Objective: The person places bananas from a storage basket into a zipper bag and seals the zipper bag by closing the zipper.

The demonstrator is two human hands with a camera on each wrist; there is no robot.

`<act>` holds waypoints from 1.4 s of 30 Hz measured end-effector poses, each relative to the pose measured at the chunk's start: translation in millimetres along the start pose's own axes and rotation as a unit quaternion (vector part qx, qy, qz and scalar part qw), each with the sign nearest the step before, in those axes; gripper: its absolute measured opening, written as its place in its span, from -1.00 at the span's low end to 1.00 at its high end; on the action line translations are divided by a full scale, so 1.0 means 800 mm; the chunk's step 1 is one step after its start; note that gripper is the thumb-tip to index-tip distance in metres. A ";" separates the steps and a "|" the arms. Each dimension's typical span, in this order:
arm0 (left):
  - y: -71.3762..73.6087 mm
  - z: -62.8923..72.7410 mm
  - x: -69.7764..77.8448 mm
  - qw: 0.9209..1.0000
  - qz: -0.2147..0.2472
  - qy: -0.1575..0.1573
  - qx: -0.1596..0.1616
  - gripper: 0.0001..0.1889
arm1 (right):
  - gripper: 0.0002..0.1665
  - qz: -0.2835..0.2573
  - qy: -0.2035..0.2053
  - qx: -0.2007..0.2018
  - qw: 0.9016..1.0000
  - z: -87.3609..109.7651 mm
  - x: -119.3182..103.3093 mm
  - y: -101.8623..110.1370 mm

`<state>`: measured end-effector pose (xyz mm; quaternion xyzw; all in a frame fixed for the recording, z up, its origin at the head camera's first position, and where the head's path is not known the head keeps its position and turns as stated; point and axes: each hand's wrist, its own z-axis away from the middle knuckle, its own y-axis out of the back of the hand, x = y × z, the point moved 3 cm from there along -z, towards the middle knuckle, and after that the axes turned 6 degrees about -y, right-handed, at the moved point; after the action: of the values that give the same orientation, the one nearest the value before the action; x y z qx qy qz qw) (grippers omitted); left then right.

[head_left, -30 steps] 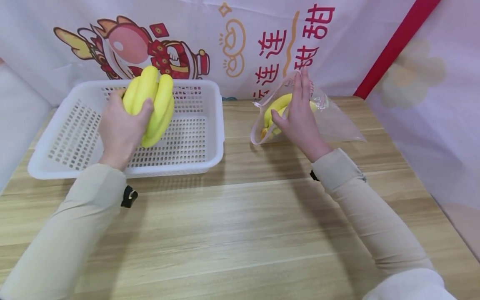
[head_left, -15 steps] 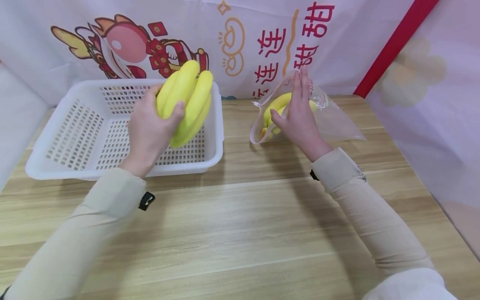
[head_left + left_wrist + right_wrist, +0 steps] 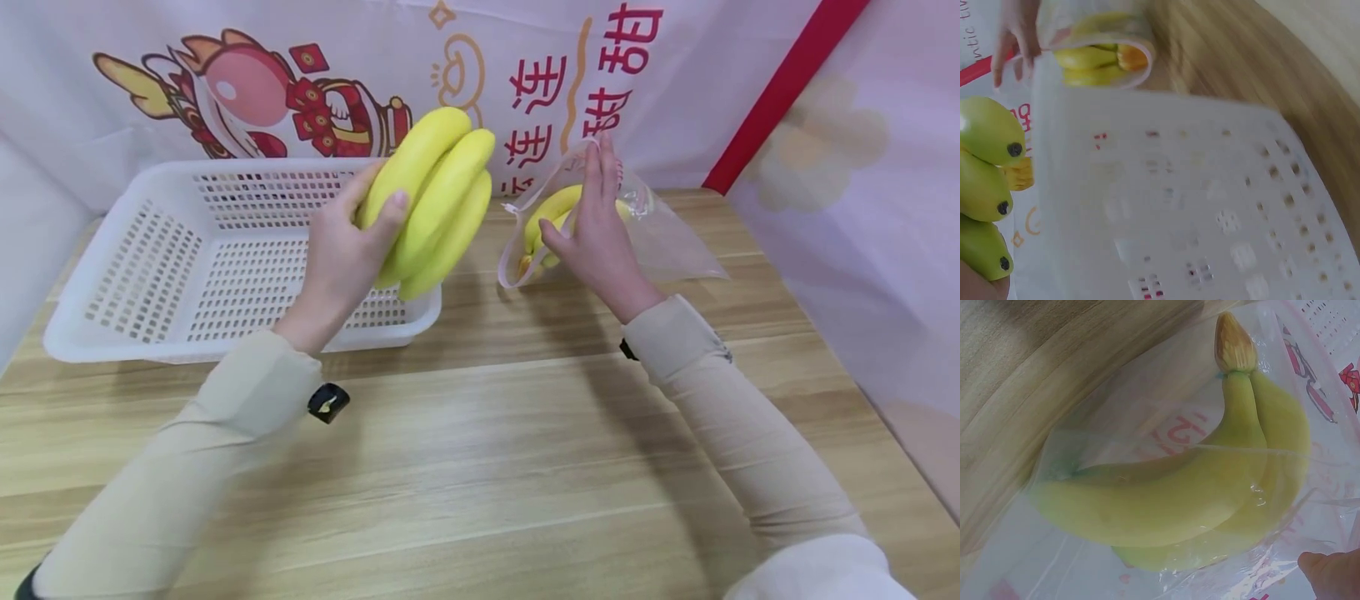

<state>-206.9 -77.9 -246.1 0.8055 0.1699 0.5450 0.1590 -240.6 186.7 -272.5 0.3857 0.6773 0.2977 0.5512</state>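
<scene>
Head view: a pale wood-grain table [image 3: 480, 500] across the foreground and, behind it, a white cloth [image 3: 408, 50] with a cartoon figure and red characters in print. At left on the table, a white perforated basket [image 3: 138, 275]; in the left wrist view, the same basket, large and blurred. From the lower corners, two beige sleeves [image 3: 750, 442] with turned-back cuffs. Right of the basket, near the cloth, a clear plastic bag [image 3: 667, 242] on its side, with its mouth gaping toward the basket. Above the basket's right end and jutting past its rim, a bunch of yellow bananas [image 3: 442, 204], raised and tilted, near the bag but apart from it. Inside the bag, a second bunch [image 3: 1166, 503], with its brown stem toward the mouth. Around the raised fruit, the left hand [image 3: 341, 242], in a grasp, with thumb across the front and other fingers mostly hidden behind. At the top of the bag's mouth, the right hand [image 3: 600, 225], with straight, unclenched fingers and thumb spread away; contact with the bagged fruit, impossible to tell. Beside the left cuff, a small black tab [image 3: 327, 403].
</scene>
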 end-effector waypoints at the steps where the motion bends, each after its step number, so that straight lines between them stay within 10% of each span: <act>1: -0.002 0.000 0.002 1.000 0.013 0.006 -0.003 -0.37 | 0.19 0.001 0.001 0.001 1.000 0.000 0.000 0.000; 13: -0.028 -0.010 0.006 0.981 0.185 0.034 -0.049 -0.67 | 0.19 -0.008 0.010 0.005 1.000 0.002 0.002 0.001; 42: -0.081 -0.015 -0.005 0.970 0.151 0.097 -0.163 -0.52 | 0.36 -0.002 0.070 -0.028 0.997 0.008 0.010 -0.005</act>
<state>-226.4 -21.0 -273.9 0.7285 -0.0303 0.6584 0.1868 -235.7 191.5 -281.3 0.3467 0.7066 0.3416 0.5136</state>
